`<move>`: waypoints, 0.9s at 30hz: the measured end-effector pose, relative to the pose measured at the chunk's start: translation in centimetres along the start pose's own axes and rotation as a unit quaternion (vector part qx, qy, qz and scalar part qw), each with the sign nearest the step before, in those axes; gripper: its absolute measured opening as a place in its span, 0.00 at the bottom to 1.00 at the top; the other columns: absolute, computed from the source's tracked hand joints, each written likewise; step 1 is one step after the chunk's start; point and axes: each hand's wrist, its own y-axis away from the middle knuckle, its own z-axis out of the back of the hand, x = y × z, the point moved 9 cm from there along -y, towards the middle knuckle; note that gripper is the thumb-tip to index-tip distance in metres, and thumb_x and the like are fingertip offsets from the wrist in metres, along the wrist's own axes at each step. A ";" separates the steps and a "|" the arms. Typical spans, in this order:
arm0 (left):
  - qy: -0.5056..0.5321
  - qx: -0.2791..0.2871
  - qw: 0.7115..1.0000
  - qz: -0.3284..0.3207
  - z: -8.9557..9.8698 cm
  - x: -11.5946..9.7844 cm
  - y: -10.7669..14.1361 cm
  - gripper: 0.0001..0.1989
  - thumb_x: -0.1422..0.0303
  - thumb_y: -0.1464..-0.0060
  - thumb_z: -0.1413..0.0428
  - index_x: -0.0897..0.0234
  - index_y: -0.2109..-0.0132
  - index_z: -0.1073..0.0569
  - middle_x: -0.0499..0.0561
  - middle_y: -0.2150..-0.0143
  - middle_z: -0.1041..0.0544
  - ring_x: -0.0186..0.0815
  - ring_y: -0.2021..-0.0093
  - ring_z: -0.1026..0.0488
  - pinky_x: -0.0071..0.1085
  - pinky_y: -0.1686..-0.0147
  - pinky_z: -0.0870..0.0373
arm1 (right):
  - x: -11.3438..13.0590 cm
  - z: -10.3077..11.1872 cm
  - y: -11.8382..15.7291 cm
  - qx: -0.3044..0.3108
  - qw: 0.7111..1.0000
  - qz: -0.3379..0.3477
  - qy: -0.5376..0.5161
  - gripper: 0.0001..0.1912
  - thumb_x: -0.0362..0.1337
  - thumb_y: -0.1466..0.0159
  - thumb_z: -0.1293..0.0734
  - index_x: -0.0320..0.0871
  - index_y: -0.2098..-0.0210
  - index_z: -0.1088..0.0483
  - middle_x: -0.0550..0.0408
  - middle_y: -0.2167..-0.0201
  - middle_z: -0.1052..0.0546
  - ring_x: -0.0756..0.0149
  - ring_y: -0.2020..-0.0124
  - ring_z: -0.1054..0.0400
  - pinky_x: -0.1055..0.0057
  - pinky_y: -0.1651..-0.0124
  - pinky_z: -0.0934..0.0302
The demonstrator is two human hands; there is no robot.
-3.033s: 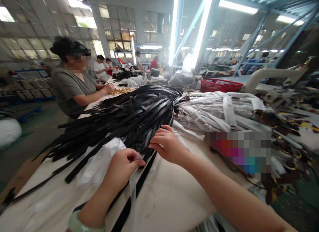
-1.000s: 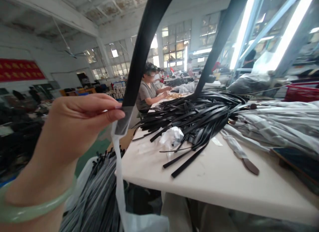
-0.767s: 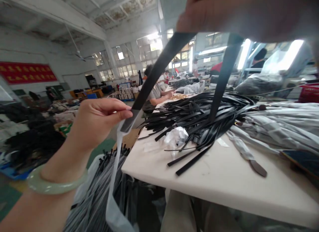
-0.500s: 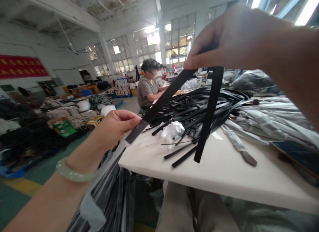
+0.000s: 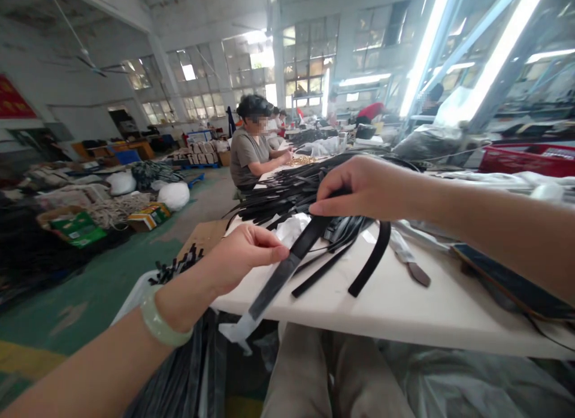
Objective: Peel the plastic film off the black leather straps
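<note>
The right hand (image 5: 359,187) pinches a black leather strap (image 5: 281,280) over the bench (image 5: 404,310); the left hand (image 5: 245,262) (jade bangle (image 5: 164,325) on its wrist) grips the same strap lower down, beside a heap of black straps (image 5: 287,190).

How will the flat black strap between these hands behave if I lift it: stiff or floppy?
The flat black strap seems flexible: it curves in a soft loop beside the right hand. It is probably light: a finger pinch holds it.
</note>
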 end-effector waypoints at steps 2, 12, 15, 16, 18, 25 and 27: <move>0.013 -0.011 1.000 -0.006 -0.5 -0.1 -0.3 0.16 0.59 0.62 0.32 0.69 0.77 0.24 0.48 0.78 0.30 0.30 0.74 0.40 0.27 0.71 0.47 | 1.8 -2.0 0.4 0.026 0.999 0.029 0.013 0.18 0.48 0.38 0.34 0.39 0.73 0.26 0.60 0.81 0.34 0.74 0.79 0.46 0.73 0.75 0.54; -0.128 0.033 0.990 0.039 1.7 4.6 1.2 0.19 0.58 0.52 0.39 0.66 0.80 0.32 0.44 0.78 0.39 0.31 0.74 0.45 0.30 0.72 0.51 | -1.8 -5.6 2.4 0.186 0.982 0.003 0.003 0.21 0.43 0.32 0.41 0.36 0.76 0.31 0.60 0.80 0.37 0.74 0.77 0.47 0.75 0.72 0.51; -0.137 0.063 0.988 0.025 1.2 5.4 0.5 0.18 0.58 0.53 0.38 0.66 0.80 0.31 0.45 0.77 0.38 0.31 0.74 0.44 0.29 0.72 0.51 | -2.3 -5.5 2.0 0.190 0.981 -0.004 -0.023 0.21 0.45 0.35 0.38 0.36 0.77 0.32 0.63 0.83 0.43 0.76 0.79 0.50 0.76 0.75 0.54; -0.128 0.069 0.989 0.014 0.6 5.3 0.1 0.18 0.58 0.54 0.38 0.66 0.80 0.30 0.45 0.77 0.38 0.31 0.74 0.44 0.29 0.72 0.51 | -1.7 -5.6 1.7 0.183 0.983 0.003 -0.026 0.20 0.45 0.35 0.38 0.36 0.77 0.32 0.64 0.83 0.43 0.76 0.79 0.50 0.76 0.75 0.54; -0.093 0.071 0.993 -0.007 -0.6 4.7 -0.6 0.17 0.59 0.56 0.36 0.66 0.81 0.29 0.45 0.77 0.38 0.31 0.74 0.43 0.29 0.73 0.51 | 0.1 -5.8 1.2 0.166 0.986 0.024 -0.007 0.19 0.43 0.35 0.37 0.36 0.78 0.32 0.64 0.84 0.42 0.77 0.79 0.51 0.76 0.75 0.54; -0.036 0.038 0.998 -0.016 -0.6 4.3 -0.6 0.17 0.58 0.58 0.35 0.67 0.81 0.27 0.44 0.78 0.39 0.29 0.76 0.44 0.28 0.74 0.52 | 0.5 -5.8 2.2 0.206 0.978 0.008 -0.011 0.20 0.47 0.35 0.36 0.37 0.74 0.31 0.62 0.81 0.35 0.76 0.78 0.45 0.78 0.75 0.51; -0.061 0.037 0.997 -0.013 0.2 4.8 -0.3 0.18 0.57 0.56 0.36 0.67 0.81 0.28 0.44 0.78 0.39 0.29 0.76 0.45 0.28 0.74 0.52 | -1.2 -5.5 3.0 0.246 0.968 -0.016 -0.053 0.21 0.48 0.34 0.39 0.36 0.72 0.30 0.60 0.80 0.32 0.76 0.78 0.41 0.79 0.74 0.47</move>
